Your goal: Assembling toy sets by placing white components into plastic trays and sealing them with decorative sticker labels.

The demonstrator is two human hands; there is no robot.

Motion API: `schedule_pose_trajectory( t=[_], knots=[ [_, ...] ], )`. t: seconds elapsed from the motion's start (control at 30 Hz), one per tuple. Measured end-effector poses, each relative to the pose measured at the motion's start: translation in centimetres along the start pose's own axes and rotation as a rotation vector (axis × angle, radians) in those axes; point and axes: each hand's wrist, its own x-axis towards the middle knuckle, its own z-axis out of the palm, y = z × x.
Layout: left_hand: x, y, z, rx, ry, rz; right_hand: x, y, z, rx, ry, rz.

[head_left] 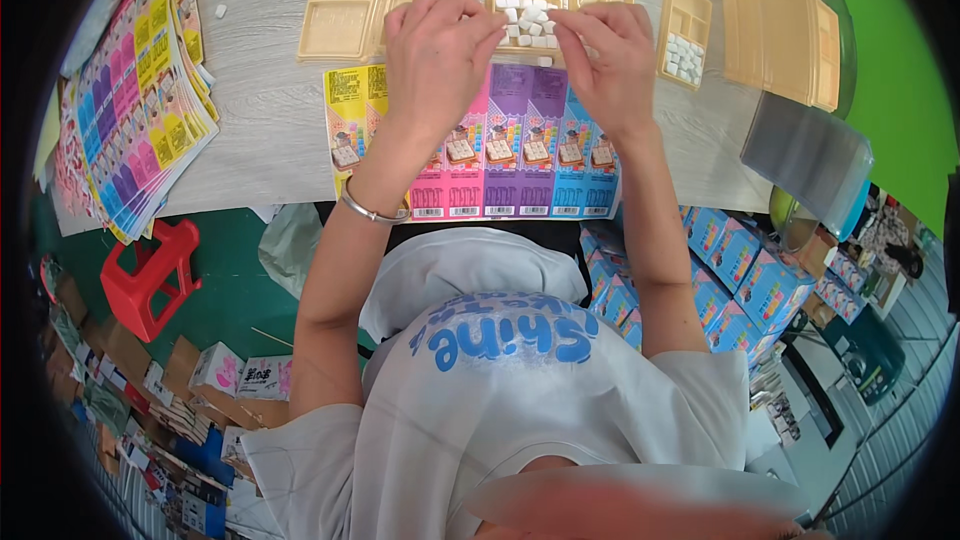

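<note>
A single head-worn fisheye camera looks steeply down from close above the person's chest onto the bench (pixel 260 130), facing forward, with the floor curving away at both lower edges.

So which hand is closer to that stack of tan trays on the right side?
Right. The right hand is over the little white blocks, nearer the stack of tan trays. The left hand is farther away, beyond the right one.

Both forearms extended forward, left hand (pixel 437 52) and right hand (pixel 607 55) side by side, fingers curled.
</note>
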Motion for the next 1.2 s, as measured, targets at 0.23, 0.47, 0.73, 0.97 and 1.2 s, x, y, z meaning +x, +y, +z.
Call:
schedule_pose_trajectory(
  t=[0.23,0.47,0.73,0.97,1.2],
  knots=[
    [2.2,0.2,1.8,-0.005,-0.035,0.121,-2.7,-2.0,-0.4,-0.186,-0.161,0.179],
    [1.7,0.4,1.3,-0.048,-0.008,0.039,-3.3,-3.3,-0.4,-0.221,-0.083,0.343],
    [0.0,-2.6,-1.8,-0.007,-0.003,0.034,-3.5,-3.2,-0.1,-0.234,-0.127,0.440],
    [3.3,-1.6,-2.7,0.064,-0.244,0.183,-0.4,-2.2,3.1,-0.100,0.010,0.063],
    [3.0,-4.8,0.2,-0.132,0.092,0.456,-0.6,-3.4,1.9,-0.073,-0.052,0.181]
  ],
)
